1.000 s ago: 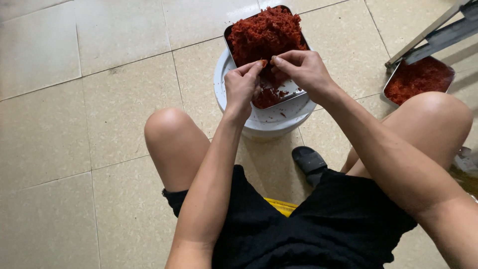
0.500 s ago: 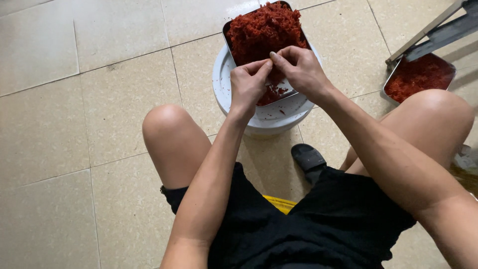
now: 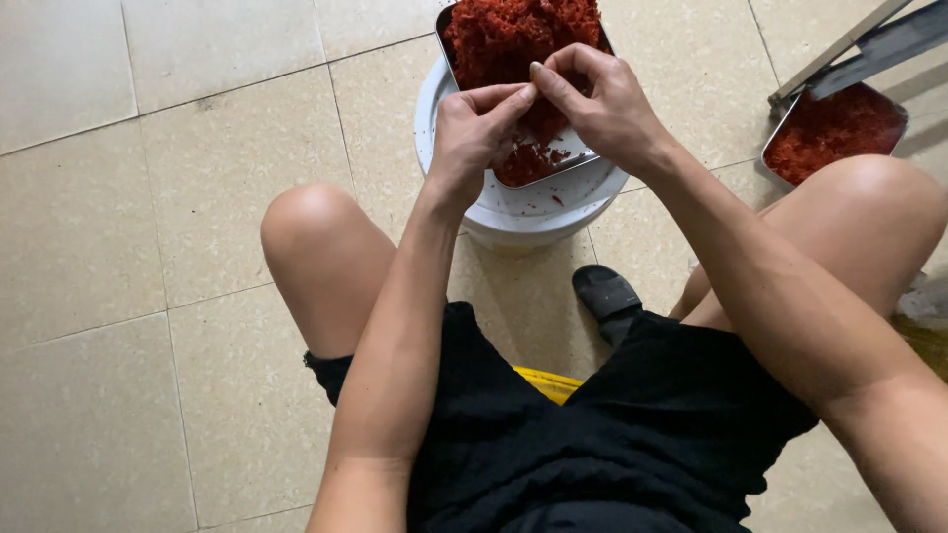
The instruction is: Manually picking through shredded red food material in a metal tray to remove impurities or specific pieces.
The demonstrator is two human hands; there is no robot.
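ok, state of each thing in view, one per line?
left hand: fingers pinched, over the near tray
right hand: fingers pinched, meeting the left
near metal tray: heaped with red shreds, resting on the bucket
white bucket: lid on, upright
second tray: on the floor, part full of red shreds

Head camera looks steeply down, close above hands (image 3: 538, 118).

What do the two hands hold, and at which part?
Both hands, left hand and right hand, meet fingertip to fingertip above the tray of red shreds; what they pinch cannot be told.
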